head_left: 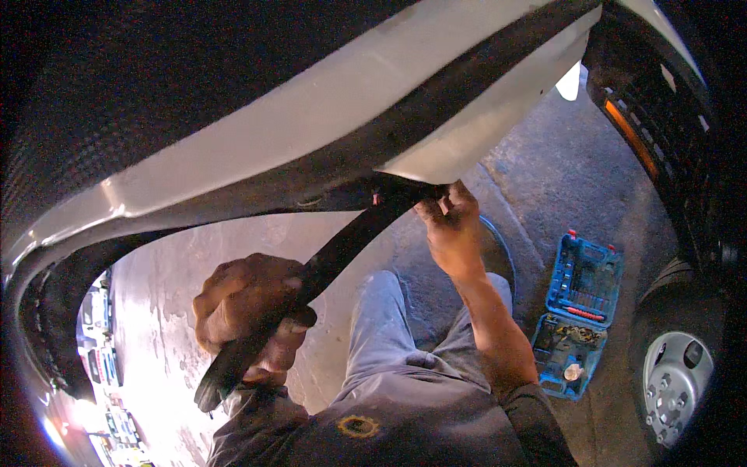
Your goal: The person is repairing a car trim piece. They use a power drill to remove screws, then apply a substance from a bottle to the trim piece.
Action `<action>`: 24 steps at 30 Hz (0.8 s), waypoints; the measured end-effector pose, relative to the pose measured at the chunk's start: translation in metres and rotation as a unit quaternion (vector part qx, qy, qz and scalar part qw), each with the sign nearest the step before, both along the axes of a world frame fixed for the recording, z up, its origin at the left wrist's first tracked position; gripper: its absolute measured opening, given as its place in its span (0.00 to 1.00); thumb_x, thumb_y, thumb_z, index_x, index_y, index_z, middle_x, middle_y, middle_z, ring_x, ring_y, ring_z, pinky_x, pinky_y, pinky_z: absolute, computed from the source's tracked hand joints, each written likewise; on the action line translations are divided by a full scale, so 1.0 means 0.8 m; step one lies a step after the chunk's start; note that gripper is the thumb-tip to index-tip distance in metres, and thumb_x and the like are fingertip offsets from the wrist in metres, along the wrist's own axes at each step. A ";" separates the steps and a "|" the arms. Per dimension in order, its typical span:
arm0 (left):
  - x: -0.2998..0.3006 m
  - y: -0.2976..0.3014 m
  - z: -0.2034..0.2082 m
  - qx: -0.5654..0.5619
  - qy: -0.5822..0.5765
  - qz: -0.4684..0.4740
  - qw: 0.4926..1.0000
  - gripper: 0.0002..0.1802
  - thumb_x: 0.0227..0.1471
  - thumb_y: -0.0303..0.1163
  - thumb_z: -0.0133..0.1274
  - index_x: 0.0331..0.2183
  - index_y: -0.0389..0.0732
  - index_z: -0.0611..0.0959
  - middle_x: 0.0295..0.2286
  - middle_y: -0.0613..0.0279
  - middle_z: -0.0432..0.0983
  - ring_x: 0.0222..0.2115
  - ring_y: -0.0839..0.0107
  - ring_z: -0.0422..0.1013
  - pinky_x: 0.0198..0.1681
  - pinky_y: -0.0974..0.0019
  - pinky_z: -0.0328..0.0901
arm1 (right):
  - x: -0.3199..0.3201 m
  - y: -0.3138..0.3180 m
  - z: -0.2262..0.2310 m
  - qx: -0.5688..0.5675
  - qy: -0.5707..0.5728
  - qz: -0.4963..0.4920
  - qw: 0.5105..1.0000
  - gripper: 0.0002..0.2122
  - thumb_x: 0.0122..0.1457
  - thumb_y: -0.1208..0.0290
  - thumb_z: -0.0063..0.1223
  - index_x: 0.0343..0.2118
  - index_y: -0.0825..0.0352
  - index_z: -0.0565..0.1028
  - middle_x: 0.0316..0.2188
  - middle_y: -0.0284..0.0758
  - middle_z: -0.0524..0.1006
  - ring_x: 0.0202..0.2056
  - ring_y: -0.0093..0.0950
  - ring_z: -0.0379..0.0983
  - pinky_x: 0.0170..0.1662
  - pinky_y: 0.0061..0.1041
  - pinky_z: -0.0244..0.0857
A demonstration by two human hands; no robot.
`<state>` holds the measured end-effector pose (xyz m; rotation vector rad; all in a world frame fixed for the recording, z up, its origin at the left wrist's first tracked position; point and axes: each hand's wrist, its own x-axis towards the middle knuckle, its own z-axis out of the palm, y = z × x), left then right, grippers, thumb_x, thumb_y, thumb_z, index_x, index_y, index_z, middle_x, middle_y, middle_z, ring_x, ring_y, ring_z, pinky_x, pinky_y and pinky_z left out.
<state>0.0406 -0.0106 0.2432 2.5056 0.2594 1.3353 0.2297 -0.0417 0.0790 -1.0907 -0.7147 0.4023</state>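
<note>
Lengthwise, the black strip (348, 247) slants up rightward, left hand (250, 305) clenched around it, grip of right hand (453, 226) unclear.

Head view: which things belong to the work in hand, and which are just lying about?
In hand:
- black strip, gripped by the left hand
- white panel, with the right hand at its lower edge

Apart:
- open blue tool case on the floor, untouched
- silver wheel, off to the right

Dark grey shirt (436, 420) here, yellow gear-shaped emblem (358, 426) on it, sleeves (261, 416) just as dark, pale blue-grey trousers (379, 323), left hand (243, 303) and right hand (454, 229) bare!
</note>
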 end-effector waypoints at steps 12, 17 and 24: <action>0.018 -0.026 -0.039 -0.010 0.006 0.028 1.000 0.16 0.45 0.41 0.62 0.25 0.37 0.79 0.22 0.55 0.78 0.22 0.65 0.75 0.26 0.66 0.70 | -0.012 -0.057 0.029 0.003 -0.356 -0.238 0.904 0.19 0.46 0.77 0.63 0.43 0.66 0.74 0.38 0.43 0.74 0.39 0.42 0.72 0.41 0.36 0.68; -0.009 -0.032 -0.017 -0.017 0.004 -0.115 0.993 0.09 0.40 0.28 0.61 0.27 0.36 0.80 0.20 0.53 0.76 0.21 0.59 0.77 0.23 0.63 0.72 | 0.000 -0.073 0.007 0.009 -0.331 -0.312 0.890 0.21 0.45 0.76 0.64 0.45 0.64 0.74 0.40 0.41 0.75 0.40 0.43 0.71 0.42 0.39 0.68; -0.038 0.001 -0.031 -0.033 0.000 -0.244 0.969 0.19 0.41 0.40 0.66 0.27 0.35 0.78 0.21 0.53 0.76 0.22 0.57 0.76 0.25 0.60 0.73 | 0.019 -0.085 -0.029 0.059 -0.288 -0.260 0.920 0.19 0.43 0.80 0.66 0.40 0.66 0.74 0.40 0.45 0.76 0.43 0.39 0.72 0.46 0.34 0.67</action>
